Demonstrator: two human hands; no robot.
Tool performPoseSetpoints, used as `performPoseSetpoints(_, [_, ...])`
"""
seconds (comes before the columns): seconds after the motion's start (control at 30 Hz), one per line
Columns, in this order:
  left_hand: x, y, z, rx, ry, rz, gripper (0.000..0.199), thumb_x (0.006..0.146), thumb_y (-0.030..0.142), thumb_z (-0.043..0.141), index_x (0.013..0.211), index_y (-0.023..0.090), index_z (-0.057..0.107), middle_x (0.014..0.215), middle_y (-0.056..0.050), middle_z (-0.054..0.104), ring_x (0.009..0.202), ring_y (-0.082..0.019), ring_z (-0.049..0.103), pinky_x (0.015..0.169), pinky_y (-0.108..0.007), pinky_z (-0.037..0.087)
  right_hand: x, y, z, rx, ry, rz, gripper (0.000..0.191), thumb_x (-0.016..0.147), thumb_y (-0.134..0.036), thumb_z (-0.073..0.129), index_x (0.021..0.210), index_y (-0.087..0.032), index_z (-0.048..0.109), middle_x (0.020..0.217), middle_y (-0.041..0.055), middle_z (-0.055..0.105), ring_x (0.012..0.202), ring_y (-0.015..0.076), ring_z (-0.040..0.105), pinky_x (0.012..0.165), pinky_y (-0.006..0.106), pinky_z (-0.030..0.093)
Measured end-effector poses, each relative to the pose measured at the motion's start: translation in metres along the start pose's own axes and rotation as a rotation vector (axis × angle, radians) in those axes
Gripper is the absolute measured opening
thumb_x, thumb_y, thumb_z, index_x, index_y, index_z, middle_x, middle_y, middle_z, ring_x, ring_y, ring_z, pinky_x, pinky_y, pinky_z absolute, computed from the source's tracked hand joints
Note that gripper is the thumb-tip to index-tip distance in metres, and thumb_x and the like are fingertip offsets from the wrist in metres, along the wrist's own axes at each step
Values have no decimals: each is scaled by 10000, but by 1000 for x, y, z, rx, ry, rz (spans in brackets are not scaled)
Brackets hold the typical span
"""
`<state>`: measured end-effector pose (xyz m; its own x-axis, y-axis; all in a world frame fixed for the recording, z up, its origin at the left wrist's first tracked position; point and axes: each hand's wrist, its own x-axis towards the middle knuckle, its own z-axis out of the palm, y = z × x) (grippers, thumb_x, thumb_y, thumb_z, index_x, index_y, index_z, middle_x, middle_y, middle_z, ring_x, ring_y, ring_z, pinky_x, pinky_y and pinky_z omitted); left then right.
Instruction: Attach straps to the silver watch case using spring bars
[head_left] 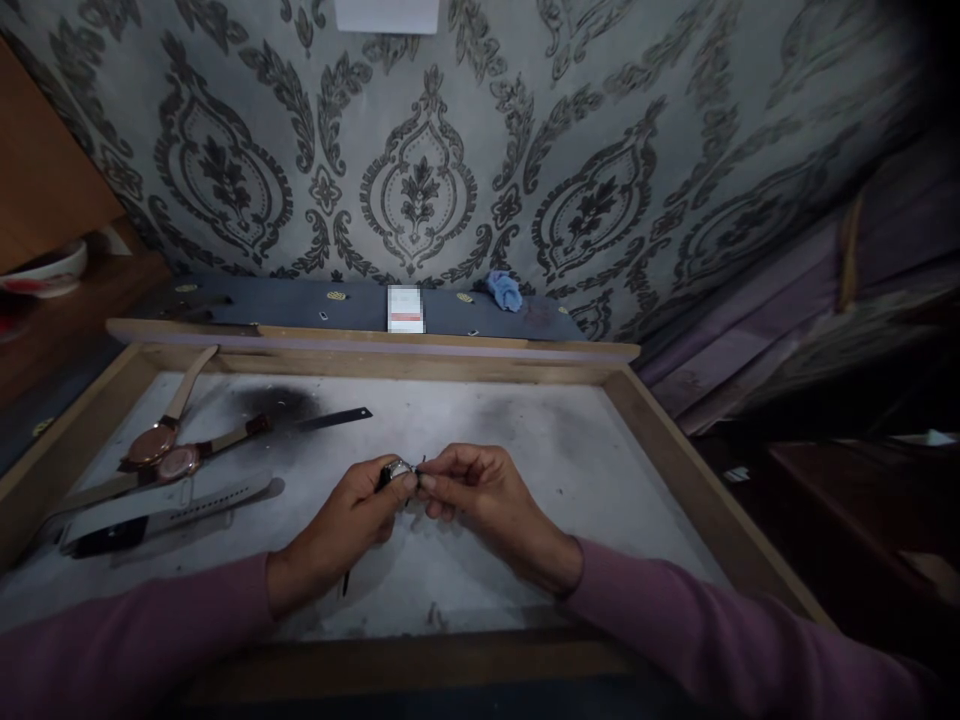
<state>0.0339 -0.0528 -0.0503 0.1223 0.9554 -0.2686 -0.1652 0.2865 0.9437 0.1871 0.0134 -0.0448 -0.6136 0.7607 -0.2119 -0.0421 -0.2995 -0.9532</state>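
Above the middle of a shallow wooden tray [517, 600] with a pale floor, my left hand [352, 510] grips a small wristwatch [401, 470] with a silvery case and dark strap. A thin dark strip hangs down below that hand. From the other side, my right hand [480, 490] pinches at the edge of the watch with thumb and fingers. Something small and dark sticks out at those fingertips, too small to name. Both hands meet at the watch, which their fingers partly hide.
At the tray's left lie a watch with a beige strap [154, 445], another round-faced watch [178, 462] and a white-strapped watch [112, 535]. A dark flat blade [337, 418] rests behind my left hand. Beyond the rim are a small white box [406, 310] and a crumpled blue cloth [505, 291].
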Motion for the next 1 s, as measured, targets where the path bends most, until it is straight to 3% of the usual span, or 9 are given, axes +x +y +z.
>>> performPoseSetpoints(0.47, [0, 0, -1, 164, -49, 35, 305, 890, 408, 508, 701, 169, 492, 516, 88, 349, 429, -58, 261, 398, -189, 211, 1, 1, -2, 48, -3, 99, 238, 582, -266, 844, 663, -137, 661, 570, -13, 654, 457, 58, 557, 453, 177, 422])
performPoseSetpoints(1.0, [2, -4, -1, 80, -3, -11, 326, 855, 454, 541, 704, 171, 483, 502, 88, 361, 412, -51, 265, 393, -192, 196, 1, 0, -1, 57, -2, 84, 247, 596, -236, 838, 701, -145, 634, 599, -13, 661, 476, 61, 557, 477, 186, 417])
